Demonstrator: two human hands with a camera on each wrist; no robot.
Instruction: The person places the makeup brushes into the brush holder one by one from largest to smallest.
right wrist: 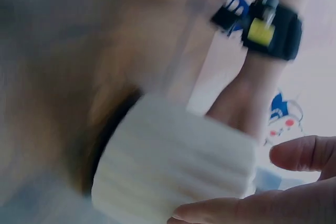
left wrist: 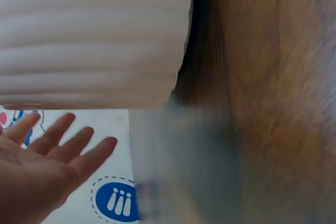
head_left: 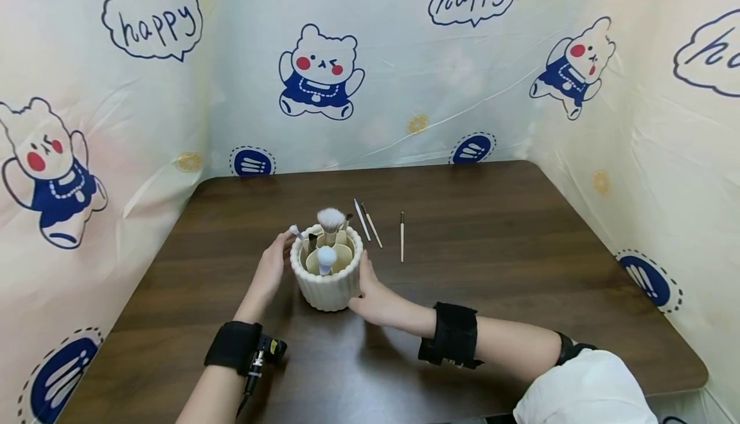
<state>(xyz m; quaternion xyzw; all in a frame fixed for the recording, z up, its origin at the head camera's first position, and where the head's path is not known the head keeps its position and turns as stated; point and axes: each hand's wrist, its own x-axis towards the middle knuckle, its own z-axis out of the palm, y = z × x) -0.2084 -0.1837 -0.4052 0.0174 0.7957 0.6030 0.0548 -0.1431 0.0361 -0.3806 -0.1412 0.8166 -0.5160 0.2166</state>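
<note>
A cream ribbed brush pot (head_left: pixel 328 292) stands on the table between both hands, with compartments inside. In it are a large fluffy makeup brush (head_left: pixel 331 218), a white-headed brush (head_left: pixel 326 258) and several smaller ones. My left hand (head_left: pixel 270 270) is at the pot's left side; in the left wrist view its fingers (left wrist: pixel 86 158) spread out straight beside the ribbed wall. On the other side, my right hand (head_left: pixel 376 299) lies along the pot's wall. The right wrist view shows its fingers (right wrist: pixel 226 211) extended along the pot (right wrist: pixel 168 156), thumb held apart.
Behind the pot and to its right, a white thin brush (head_left: pixel 361 220), a dark-tipped thin brush (head_left: pixel 372 226) and another thin brush (head_left: pixel 402 238) lie on the brown table (head_left: pixel 491 250). A printed curtain (head_left: pixel 393 70) encloses the table's back and sides.
</note>
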